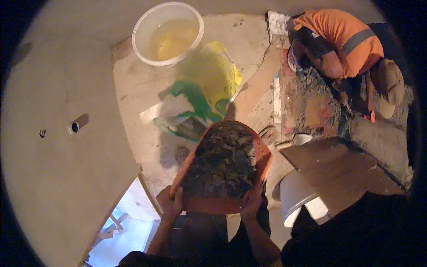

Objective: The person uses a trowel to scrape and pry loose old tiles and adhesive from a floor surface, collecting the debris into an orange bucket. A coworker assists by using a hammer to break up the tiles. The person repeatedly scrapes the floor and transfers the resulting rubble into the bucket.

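Observation:
In front of my body I carry an orange-red, scoop-shaped pan (213, 205) heaped with dark, broken rubble (222, 162). My left hand (171, 200) is closed around its near left rim. On the near right rim my right hand (252, 200) grips it the same way. Just beyond the pan, a yellow and green plastic bag (215, 82) lies crumpled on the floor. A trowel (296, 141) rests to the right of the pan.
A white tub (201, 35) with yellowish liquid stands at the far left. At far right a person in an orange shirt (351, 40) crouches over debris. A brown board (338, 162) and a white bucket (296, 196) lie near right. A pipe stub (75, 127) juts from the left wall.

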A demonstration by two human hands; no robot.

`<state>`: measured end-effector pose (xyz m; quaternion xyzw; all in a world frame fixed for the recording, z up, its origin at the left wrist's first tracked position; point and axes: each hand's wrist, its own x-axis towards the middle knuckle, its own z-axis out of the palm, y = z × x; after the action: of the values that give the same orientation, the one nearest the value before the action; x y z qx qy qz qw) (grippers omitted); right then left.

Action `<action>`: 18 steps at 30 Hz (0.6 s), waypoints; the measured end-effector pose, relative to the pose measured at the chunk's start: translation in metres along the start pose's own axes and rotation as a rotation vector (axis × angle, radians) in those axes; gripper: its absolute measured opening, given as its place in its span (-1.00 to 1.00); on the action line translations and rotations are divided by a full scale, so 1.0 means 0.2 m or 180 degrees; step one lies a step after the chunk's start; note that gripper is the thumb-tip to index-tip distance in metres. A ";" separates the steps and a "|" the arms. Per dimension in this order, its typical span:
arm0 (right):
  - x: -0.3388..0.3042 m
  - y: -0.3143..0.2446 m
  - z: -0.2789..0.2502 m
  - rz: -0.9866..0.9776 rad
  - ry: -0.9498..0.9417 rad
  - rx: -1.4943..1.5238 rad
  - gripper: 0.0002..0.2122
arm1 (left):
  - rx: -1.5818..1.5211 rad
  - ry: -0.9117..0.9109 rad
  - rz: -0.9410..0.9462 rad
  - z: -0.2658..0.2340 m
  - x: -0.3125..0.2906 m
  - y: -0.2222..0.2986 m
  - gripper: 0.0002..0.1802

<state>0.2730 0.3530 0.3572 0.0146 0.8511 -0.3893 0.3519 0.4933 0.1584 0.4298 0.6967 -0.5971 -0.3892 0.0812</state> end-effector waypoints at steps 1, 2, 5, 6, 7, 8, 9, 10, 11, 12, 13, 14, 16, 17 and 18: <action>-0.07 0.00 0.05 0.0326 -0.0086 0.0486 -0.59 | 0.0067 0.0066 -0.0069 -0.07 -0.04 -0.10 -0.65; -0.12 0.00 0.11 0.0063 -0.0182 0.0271 -0.57 | 0.0138 0.0128 -0.0135 -0.13 -0.08 -0.20 -0.64; -0.25 -0.02 0.30 -0.1161 -0.0401 -0.1223 -0.50 | 0.0206 0.0281 -0.0347 -0.26 -0.01 -0.38 -0.61; -0.27 -0.01 0.38 -0.1330 -0.0441 -0.1561 -0.48 | 0.0216 0.0285 -0.0449 -0.30 0.01 -0.42 -0.60; -0.25 0.04 0.47 -0.0852 -0.0450 -0.1291 -0.46 | 0.0244 0.0253 -0.0450 -0.33 0.04 -0.44 -0.60; -0.23 0.05 0.54 -0.0481 -0.0492 -0.1081 -0.47 | 0.0258 0.0247 -0.0466 -0.35 0.08 -0.43 -0.59; -0.22 0.07 0.61 -0.0103 -0.0516 -0.0872 -0.49 | 0.0273 0.0240 -0.0481 -0.35 0.11 -0.44 -0.59; -0.21 0.07 0.67 0.0195 -0.0542 -0.0707 -0.53 | 0.0239 0.0225 -0.0405 -0.35 0.15 -0.47 -0.58; -0.19 0.06 0.74 0.0492 -0.0569 -0.0536 -0.55 | 0.0207 0.0210 -0.0330 -0.35 0.19 -0.51 -0.57; -0.20 0.00 0.82 0.0196 -0.0536 -0.0367 -0.42 | 0.0190 0.0201 -0.0270 -0.35 0.22 -0.54 -0.56; -0.19 0.01 0.87 0.0241 -0.0414 -0.0418 -0.42 | 0.0250 0.0121 -0.0243 -0.33 0.25 -0.58 -0.55; -0.18 0.02 0.93 0.0284 -0.0297 -0.0458 -0.42 | 0.0317 0.0049 -0.0210 -0.31 0.30 -0.62 -0.53; -0.12 0.09 1.02 0.0362 -0.0082 -0.0212 -0.42 | 0.0470 -0.0041 -0.0079 -0.28 0.41 -0.64 -0.50; -0.08 0.14 1.07 0.0388 -0.0033 0.0053 -0.42 | 0.0558 -0.0023 -0.0023 -0.26 0.45 -0.63 -0.48; -0.05 0.18 1.10 0.0417 0.0018 0.0318 -0.42 | 0.0649 -0.0008 0.0033 -0.24 0.48 -0.61 -0.47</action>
<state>0.4198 0.2321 0.2409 0.0889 0.8289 -0.4074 0.3730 0.6163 0.0890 0.3488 0.6978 -0.6373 -0.3269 0.0112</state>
